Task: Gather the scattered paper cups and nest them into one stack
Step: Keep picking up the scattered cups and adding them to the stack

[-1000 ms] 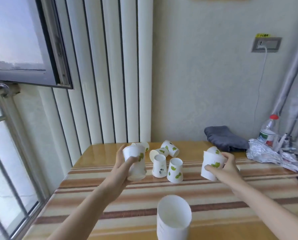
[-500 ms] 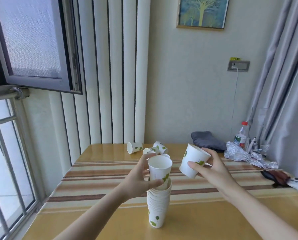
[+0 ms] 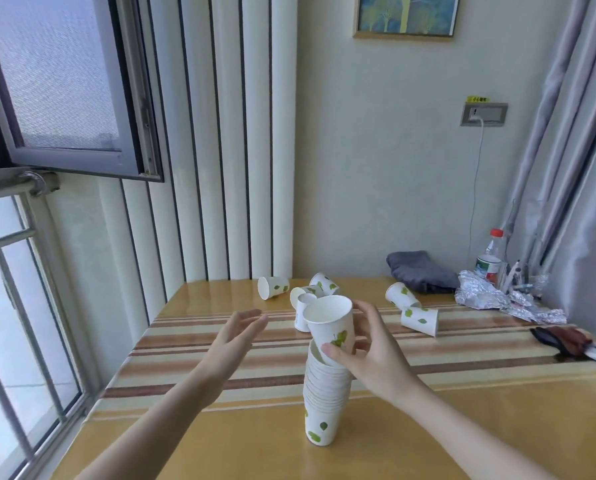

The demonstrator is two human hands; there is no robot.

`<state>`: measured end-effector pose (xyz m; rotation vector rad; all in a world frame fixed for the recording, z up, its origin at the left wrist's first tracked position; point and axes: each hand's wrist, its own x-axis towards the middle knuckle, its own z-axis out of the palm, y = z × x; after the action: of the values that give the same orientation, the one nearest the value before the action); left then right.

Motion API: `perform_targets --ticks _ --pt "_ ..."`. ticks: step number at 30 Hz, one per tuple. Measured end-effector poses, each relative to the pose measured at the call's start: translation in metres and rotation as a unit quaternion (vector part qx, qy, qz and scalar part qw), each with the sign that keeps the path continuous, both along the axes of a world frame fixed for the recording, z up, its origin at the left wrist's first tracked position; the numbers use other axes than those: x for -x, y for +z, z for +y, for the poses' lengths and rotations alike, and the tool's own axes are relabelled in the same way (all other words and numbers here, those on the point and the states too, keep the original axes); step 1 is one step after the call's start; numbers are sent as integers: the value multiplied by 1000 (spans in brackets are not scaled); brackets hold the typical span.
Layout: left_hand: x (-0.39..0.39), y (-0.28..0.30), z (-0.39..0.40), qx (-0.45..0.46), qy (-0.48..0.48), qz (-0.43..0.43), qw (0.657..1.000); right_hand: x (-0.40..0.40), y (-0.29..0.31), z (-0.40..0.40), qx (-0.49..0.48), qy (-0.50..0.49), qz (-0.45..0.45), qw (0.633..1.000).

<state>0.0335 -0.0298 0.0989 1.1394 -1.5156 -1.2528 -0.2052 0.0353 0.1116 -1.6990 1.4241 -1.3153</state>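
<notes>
Striped surface [image 3: 220, 344]: right hand [image 3: 369, 355] grips cup [image 3: 331, 323], seating it tilted into stack [image 3: 324, 403]; left hand [image 3: 237, 337] open, empty. Next: straighten, press down.

Table [image 3: 497, 410]: cup stack [image 3: 322, 403], loose cups [image 3: 420, 320], foil [image 3: 490, 299].

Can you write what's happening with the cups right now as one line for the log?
step: nesting cup | right hand: holds top cup, tilted on stack | left hand: open, empty | loose cups: several on table

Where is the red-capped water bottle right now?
The water bottle stands upright at the table's far right edge, by the curtain, just behind the crumpled foil and right of the grey cloth.
</notes>
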Motion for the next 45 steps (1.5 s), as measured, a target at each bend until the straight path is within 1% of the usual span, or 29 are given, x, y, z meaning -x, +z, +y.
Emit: perform_targets --ticks 3,6,9,11,13,14,16,17,18,19,21,23,25,26,27,29,31,33,36,37,38,39,40,41,42,43,44,45 --pt "14 -6 -7 -21 -6 11 1000 0 -5 -5 13 5 -10 1000" --pt "34 -10 -10 -38 -49 18 998 -3 -9 -8 15 18 -25 999" --pt "50 -9 -10 -63 -91 31 993 -7 -16 -5 -2 20 -12 1000" --pt "57 -8 -13 -62 -99 39 992 -3 -21 -2 -16 26 -8 999" --pt "61 -3 -22 -53 -91 51 993 6 -19 -4 -28 41 -35 998" --pt "63 0 -29 -48 -84 43 994 12 -16 -9 -33 39 -58 997" --pt "69 3 -52 -25 -62 -19 998 25 -11 -31 -51 2 -86 995" --pt "73 2 -67 -6 -48 -69 996 33 -12 -47 -63 -30 -63 996" --pt "76 1 -83 17 -34 -128 991 41 -14 -65 -82 -61 -9 995" --pt "80 -2 -101 42 -23 -197 979 49 -16 -85 -111 -81 58 989" --pt "89 -6 -135 99 -18 -339 936 60 -18 -123 -177 -85 183 963" --pt "101 -11 -165 147 -39 -452 879 64 -21 -159 -212 -68 266 938" --pt "115 -17 -189 174 -74 -557 809 60 -25 -190 -227 -56 313 920" --pt "122 -21 -198 180 -89 -595 778 56 -29 -204 -234 -54 334 911" --pt "129 -24 -207 181 -99 -619 758 53 -33 -217 -243 -52 356 901" --pt "138 -33 -221 181 -111 -638 740 48 -40 -236 -265 -46 397 878" --pt "141 -42 -229 184 -110 -643 736 44 -47 -246 -274 -46 429 859" --pt "140 -47 -230 183 -86 -630 750 44 -51 -245 -260 -68 436 859" --pt "128 -50 -218 168 -34 -609 774 52 -50 -231 -251 -108 412 869" --pt "121 -50 -212 146 -18 -592 793 56 -47 -223 -258 -117 387 878" --pt "114 -48 -205 115 4 -556 823 62 -45 -214 -270 -130 346 889" --pt "106 -45 -196 73 31 -498 864 67 -42 -206 -285 -145 288 903" --pt "97 -40 -186 15 58 -412 909 72 -39 -196 -302 -158 206 917" --pt "90 -33 -175 -51 76 -300 950 76 -36 -185 -315 -165 104 929" --pt "85 -25 -161 -114 76 -174 975 78 -33 -174 -320 -161 -6 933" --pt "81 -18 -148 -156 65 -67 983 80 -30 -162 -319 -151 -96 931" --pt "77 -11 -134 -174 59 4 983 83 -29 -152 -312 -146 -149 927" --pt "74 -5 -120 -171 52 56 982 85 -29 -141 -303 -146 -172 926"
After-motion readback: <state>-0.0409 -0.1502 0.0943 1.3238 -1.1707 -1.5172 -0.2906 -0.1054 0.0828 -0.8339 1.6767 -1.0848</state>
